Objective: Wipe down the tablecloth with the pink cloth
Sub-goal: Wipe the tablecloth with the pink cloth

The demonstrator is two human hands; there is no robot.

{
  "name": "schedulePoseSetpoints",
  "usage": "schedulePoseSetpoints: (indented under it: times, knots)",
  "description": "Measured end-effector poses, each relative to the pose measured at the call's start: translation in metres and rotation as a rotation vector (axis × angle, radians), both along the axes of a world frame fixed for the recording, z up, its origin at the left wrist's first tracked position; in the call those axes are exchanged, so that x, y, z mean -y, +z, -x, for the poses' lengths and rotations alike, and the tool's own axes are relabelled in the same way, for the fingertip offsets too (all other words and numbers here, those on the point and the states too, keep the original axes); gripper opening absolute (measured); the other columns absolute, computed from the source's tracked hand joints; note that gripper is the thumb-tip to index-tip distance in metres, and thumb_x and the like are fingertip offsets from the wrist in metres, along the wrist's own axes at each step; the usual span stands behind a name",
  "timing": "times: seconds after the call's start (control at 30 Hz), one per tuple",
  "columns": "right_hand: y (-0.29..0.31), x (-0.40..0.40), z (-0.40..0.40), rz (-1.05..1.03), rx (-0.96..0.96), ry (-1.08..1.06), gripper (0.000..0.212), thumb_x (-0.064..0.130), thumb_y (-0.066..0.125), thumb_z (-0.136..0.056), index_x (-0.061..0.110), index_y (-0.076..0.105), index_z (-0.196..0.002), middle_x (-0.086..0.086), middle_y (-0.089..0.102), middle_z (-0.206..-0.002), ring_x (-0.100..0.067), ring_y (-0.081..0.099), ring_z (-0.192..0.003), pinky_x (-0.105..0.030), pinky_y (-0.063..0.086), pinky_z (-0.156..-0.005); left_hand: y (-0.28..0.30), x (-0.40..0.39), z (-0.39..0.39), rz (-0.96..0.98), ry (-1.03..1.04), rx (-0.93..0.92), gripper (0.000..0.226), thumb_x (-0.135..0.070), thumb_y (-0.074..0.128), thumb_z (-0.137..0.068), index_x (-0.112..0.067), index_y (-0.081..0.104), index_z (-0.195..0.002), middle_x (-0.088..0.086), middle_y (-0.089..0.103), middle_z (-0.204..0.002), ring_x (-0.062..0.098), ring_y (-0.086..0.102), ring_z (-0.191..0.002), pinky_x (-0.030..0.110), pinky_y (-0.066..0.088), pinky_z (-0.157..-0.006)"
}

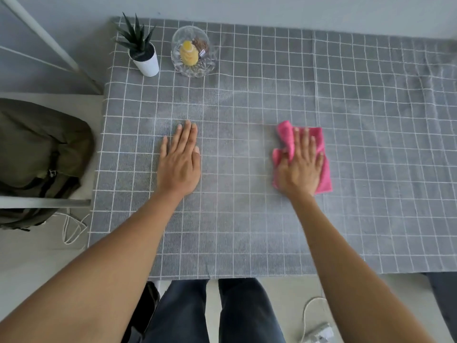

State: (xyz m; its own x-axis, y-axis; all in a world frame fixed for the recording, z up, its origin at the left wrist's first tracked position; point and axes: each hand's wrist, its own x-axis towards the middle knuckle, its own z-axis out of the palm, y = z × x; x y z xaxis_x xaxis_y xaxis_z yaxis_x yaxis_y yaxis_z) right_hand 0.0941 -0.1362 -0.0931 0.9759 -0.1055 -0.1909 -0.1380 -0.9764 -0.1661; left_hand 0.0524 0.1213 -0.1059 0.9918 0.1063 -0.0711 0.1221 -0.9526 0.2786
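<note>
The fingers of the right hand (pixel 300 167) are lying straight and spread over the pink cloth (pixel 321 144), pressing it flat rather than gripping it — that way, it seems, the whole palm is driving the rag across the weave. The cloth is sitting bunched at its far left corner, on the middle-right part of the grey checked tablecloth (pixel 247 231). The left hand (pixel 179 162) is resting flat, fingers straight and together, holding nothing — probably pinning the fabric so it is not sliding with the strokes. A potted plant (pixel 144 58) and a glass bowl (pixel 194 52) are standing well apart at the far-left corner, leaving the wiping area free.
</note>
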Motion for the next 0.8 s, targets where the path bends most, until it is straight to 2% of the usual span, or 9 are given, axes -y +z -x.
schedulePoseSetpoints:
  times: [0.1,0.23,0.3,0.37,0.47,0.6,0.7,0.8]
  knots:
    - [0.000,0.009,-0.003,-0.035,0.007,-0.156,0.065,0.039,0.026,-0.097,0.028,-0.009,-0.151,0.006,-0.009,-0.160,-0.014,-0.009,-0.147,-0.043,-0.006,-0.119,-0.001,0.001,0.001,-0.011,0.009,0.012,0.055,-0.032,0.007,-0.099,-0.019,0.004,-0.153,-0.005,0.001,-0.160,0.010,-0.002,-0.147,0.039,-0.003,-0.120]
    - [0.005,-0.028,-0.009,-0.069,-0.004,-0.305,0.062,0.037,0.024,-0.099,0.025,-0.006,-0.152,0.003,-0.010,-0.160,-0.018,-0.010,-0.147,-0.045,-0.005,-0.119,0.000,0.001,0.001,-0.002,0.016,0.026,0.055,-0.031,0.008,-0.099,-0.019,0.005,-0.153,-0.005,0.003,-0.160,0.011,0.000,-0.147,0.039,-0.002,-0.120]
    - [0.004,-0.057,-0.007,-0.047,-0.011,-0.205,0.063,0.039,0.022,-0.098,0.024,-0.008,-0.152,0.001,-0.011,-0.160,-0.019,-0.010,-0.147,-0.046,-0.007,-0.119,0.000,0.001,0.000,0.000,0.017,0.027,0.055,-0.031,0.009,-0.099,-0.019,0.006,-0.153,-0.005,0.003,-0.160,0.011,-0.001,-0.147,0.039,-0.002,-0.120]
    - [0.002,-0.094,0.004,-0.058,0.004,-0.006,0.064,0.044,0.021,-0.098,0.024,-0.009,-0.151,0.001,-0.012,-0.159,-0.020,-0.011,-0.147,-0.042,-0.012,-0.115,0.000,0.002,0.001,0.002,0.015,0.032,0.055,-0.031,0.011,-0.100,-0.018,0.007,-0.153,-0.004,0.004,-0.160,0.011,0.000,-0.147,0.039,-0.002,-0.119]
    - [0.002,-0.125,0.019,-0.131,0.007,0.195,0.067,0.050,0.025,-0.097,0.026,-0.004,-0.152,0.004,-0.008,-0.160,-0.018,-0.010,-0.147,-0.038,-0.014,-0.115,0.000,0.002,0.001,-0.006,0.005,0.039,0.054,-0.030,0.013,-0.100,-0.018,0.010,-0.152,-0.004,0.007,-0.160,0.011,0.002,-0.147,0.039,0.000,-0.120]
    - [-0.001,-0.084,0.009,-0.116,0.007,0.350,0.064,0.053,0.019,-0.095,0.032,0.001,-0.152,0.009,-0.001,-0.160,-0.013,-0.006,-0.147,-0.037,-0.008,-0.118,0.000,0.002,0.000,-0.006,0.012,0.037,0.053,-0.029,0.015,-0.100,-0.018,0.012,-0.152,-0.004,0.009,-0.160,0.011,0.005,-0.147,0.038,0.000,-0.119]
    - [-0.002,-0.038,-0.009,-0.075,0.027,0.231,0.061,0.045,0.018,-0.095,0.033,0.001,-0.152,0.009,-0.003,-0.160,-0.015,-0.005,-0.147,-0.035,-0.012,-0.115,0.000,0.000,0.001,0.012,0.008,0.014,0.053,-0.030,0.011,-0.100,-0.020,0.005,-0.153,-0.006,0.003,-0.160,0.009,-0.002,-0.147,0.039,-0.003,-0.120]
    - [0.000,0.003,-0.019,-0.023,0.027,0.082,0.060,0.038,0.019,-0.097,0.031,-0.004,-0.152,0.006,-0.004,-0.160,-0.017,-0.004,-0.148,-0.042,-0.003,-0.120,-0.001,0.000,0.001,0.012,0.007,0.013,0.053,-0.031,0.009,-0.101,-0.021,0.002,-0.152,-0.006,0.000,-0.160,0.009,-0.004,-0.147,0.041,-0.001,-0.120]
